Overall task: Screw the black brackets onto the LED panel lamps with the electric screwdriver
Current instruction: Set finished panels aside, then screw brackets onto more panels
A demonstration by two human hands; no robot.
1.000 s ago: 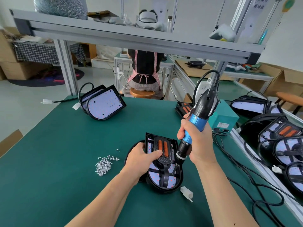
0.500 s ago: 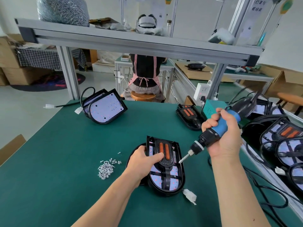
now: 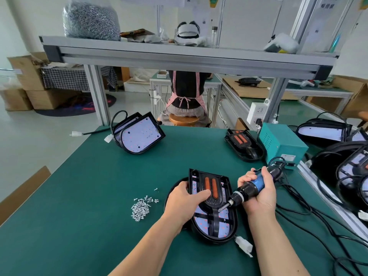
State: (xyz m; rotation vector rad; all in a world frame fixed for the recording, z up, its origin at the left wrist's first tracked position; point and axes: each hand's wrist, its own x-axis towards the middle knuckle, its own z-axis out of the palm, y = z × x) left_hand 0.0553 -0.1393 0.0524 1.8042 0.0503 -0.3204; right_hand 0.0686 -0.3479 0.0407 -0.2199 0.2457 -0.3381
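Right at the near edge, a white connector plug lies on the green table, just beside the rounded end of the LED panel lamp. The lamp lies flat, face up, in the middle of the table, and the black bracket with its two orange strips sits on top of it. The left hand clamps the lamp from the left, fingers curled round its edge and thumb laid across the bracket. The right hand is wrapped firmly round the blue grip of the electric screwdriver. The tool is tilted, its bit pointing down and left to the bracket's right edge; whether the tip actually sits in a screw is hard to tell from this angle.

Left of the lamp, a small pile of silver screws is scattered on the mat. Off to the right, black cables trail across the table, with more lamps stacked beyond the rail. Further back sits a teal power box, and just beside it another bracketed lamp. At the far left, a bare lamp leans tilted. Beyond the table a person in an apron sits on a stool, back turned, and overhead a metal shelf carries a big bag of screws.
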